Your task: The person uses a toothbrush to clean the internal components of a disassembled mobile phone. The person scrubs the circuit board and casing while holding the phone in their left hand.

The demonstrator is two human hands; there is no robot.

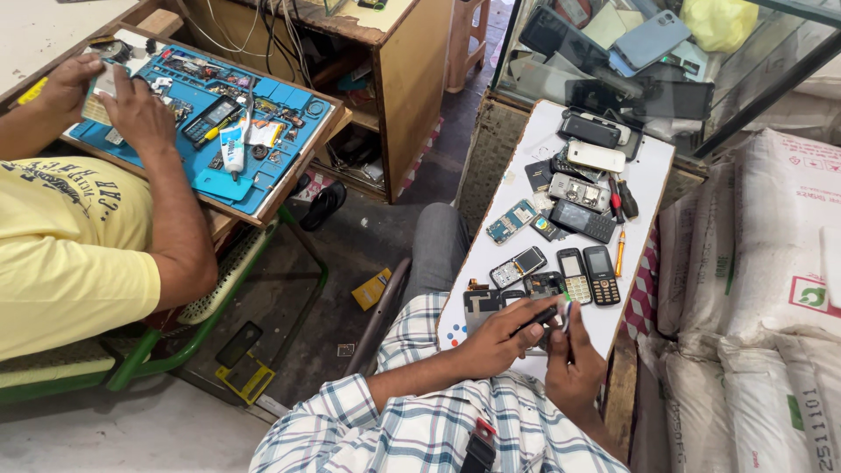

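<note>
Both hands meet at the near end of the white board [653, 171], which lies across the person's lap. The left hand [499, 337] curls its fingers round a small dark phone part [545, 314], thumb on top, while the right hand [571, 355] is closed on a thin light-coloured piece [565, 308] pressed against that part; exactly what the piece is cannot be told, it is too small. The part sits just off the board's near edge, beside the two black keypad phones [589, 274] standing side by side on the board. To do this well, it seems wise to keep the left grip firm and low over the board, so anything dropped lands on it, and to work the thin piece gently along the seam, not prying hard. Further up the board lie more handsets and two screwdrivers [622, 200]. A co-worker in a yellow shirt [66, 250] works at a blue mat [285, 98], well apart from the board
</note>
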